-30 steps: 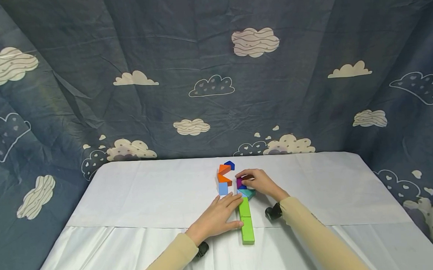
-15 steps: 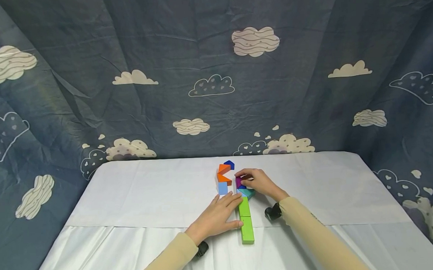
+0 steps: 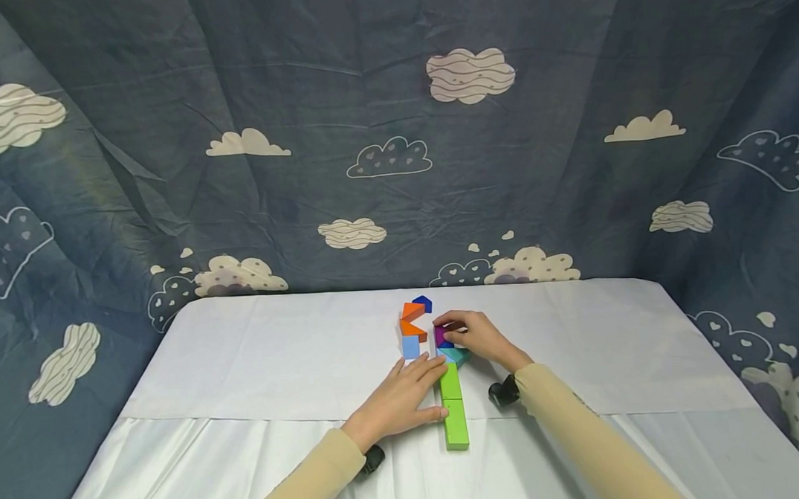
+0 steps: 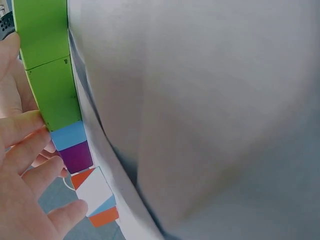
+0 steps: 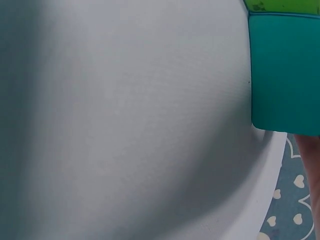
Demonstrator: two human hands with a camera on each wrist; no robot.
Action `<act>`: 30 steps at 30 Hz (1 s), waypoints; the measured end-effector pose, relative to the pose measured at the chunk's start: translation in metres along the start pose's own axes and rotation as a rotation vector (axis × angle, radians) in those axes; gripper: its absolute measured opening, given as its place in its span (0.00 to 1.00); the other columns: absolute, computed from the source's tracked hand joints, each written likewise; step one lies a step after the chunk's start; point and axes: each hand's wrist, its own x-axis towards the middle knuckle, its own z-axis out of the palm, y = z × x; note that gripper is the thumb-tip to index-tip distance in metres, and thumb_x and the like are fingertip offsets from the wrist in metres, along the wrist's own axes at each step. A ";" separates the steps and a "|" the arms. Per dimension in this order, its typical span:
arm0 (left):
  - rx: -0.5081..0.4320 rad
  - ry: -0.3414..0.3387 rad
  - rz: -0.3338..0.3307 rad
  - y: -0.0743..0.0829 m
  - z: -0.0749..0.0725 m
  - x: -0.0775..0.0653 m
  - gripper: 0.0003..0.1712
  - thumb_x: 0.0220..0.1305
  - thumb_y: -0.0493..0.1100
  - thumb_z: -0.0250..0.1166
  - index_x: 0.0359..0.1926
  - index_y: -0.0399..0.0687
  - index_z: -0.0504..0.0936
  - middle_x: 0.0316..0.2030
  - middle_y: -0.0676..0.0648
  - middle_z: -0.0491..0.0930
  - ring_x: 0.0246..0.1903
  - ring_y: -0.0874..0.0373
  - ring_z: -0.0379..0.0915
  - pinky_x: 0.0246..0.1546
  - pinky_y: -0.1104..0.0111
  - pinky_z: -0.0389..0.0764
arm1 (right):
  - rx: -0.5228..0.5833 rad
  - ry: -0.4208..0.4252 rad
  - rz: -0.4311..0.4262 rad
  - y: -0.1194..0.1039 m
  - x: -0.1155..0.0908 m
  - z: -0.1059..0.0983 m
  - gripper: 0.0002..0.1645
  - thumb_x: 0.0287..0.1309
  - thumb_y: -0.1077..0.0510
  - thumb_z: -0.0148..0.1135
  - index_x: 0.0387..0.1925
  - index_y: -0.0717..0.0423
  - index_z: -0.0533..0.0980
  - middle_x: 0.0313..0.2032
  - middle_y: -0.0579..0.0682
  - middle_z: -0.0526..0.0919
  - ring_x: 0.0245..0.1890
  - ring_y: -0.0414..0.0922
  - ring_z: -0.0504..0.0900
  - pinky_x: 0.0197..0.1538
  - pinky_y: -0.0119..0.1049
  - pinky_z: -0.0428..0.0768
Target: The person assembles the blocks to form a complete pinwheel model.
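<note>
My left hand (image 3: 398,400) lies with fairly straight fingers along the left side of a row of blocks. Its thumb touches the nearer green block (image 3: 456,426), and its fingertips reach the farther green block (image 3: 450,381) and the light blue block (image 4: 69,135). At the row's far end my right hand (image 3: 482,341) pinches a purple block (image 3: 440,335) between thumb and fingers. A bit of dark blue block (image 3: 446,345) shows beside the purple one. A teal block (image 5: 285,72) sits against the row's right side. In the right wrist view the right hand is mostly hidden.
Left of the purple block stand a light blue square block (image 3: 410,347), two orange blocks (image 3: 412,310) and a dark blue block (image 3: 423,304). All rest on a white-clothed table (image 3: 277,359). A dark cloud-print curtain (image 3: 397,205) hangs behind.
</note>
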 end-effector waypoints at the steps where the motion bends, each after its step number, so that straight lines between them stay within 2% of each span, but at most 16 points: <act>1: 0.003 0.002 0.002 0.000 0.000 0.000 0.41 0.66 0.64 0.54 0.72 0.48 0.60 0.72 0.51 0.54 0.71 0.53 0.46 0.67 0.48 0.51 | 0.000 0.006 0.002 0.000 0.000 0.000 0.17 0.62 0.66 0.59 0.53 0.59 0.78 0.52 0.57 0.80 0.50 0.54 0.79 0.55 0.50 0.75; 5: 0.016 0.008 0.013 0.000 -0.001 0.001 0.41 0.66 0.64 0.54 0.72 0.48 0.60 0.72 0.51 0.55 0.71 0.52 0.46 0.67 0.48 0.51 | 0.006 0.044 -0.002 0.000 -0.002 -0.003 0.17 0.62 0.66 0.59 0.52 0.59 0.78 0.51 0.56 0.80 0.50 0.54 0.79 0.55 0.48 0.76; 14: 0.049 0.038 0.017 -0.001 -0.010 -0.002 0.41 0.66 0.62 0.56 0.72 0.46 0.60 0.70 0.47 0.58 0.70 0.51 0.49 0.66 0.47 0.53 | 0.062 0.151 -0.084 -0.001 -0.013 -0.011 0.18 0.59 0.68 0.61 0.52 0.62 0.78 0.52 0.57 0.80 0.55 0.54 0.76 0.56 0.48 0.74; 23: 0.026 0.065 -0.072 -0.025 -0.024 0.000 0.37 0.66 0.57 0.59 0.70 0.44 0.63 0.69 0.45 0.60 0.69 0.51 0.51 0.67 0.47 0.51 | 0.083 0.126 -0.084 -0.004 -0.030 -0.013 0.19 0.59 0.66 0.61 0.53 0.61 0.78 0.55 0.54 0.79 0.59 0.54 0.72 0.62 0.53 0.67; 30: -0.024 0.086 -0.102 -0.041 -0.030 0.002 0.35 0.66 0.54 0.61 0.69 0.44 0.66 0.68 0.45 0.61 0.70 0.49 0.50 0.67 0.45 0.50 | 0.073 0.079 -0.075 -0.005 -0.043 -0.010 0.20 0.58 0.65 0.62 0.54 0.57 0.78 0.57 0.53 0.77 0.62 0.55 0.69 0.62 0.58 0.64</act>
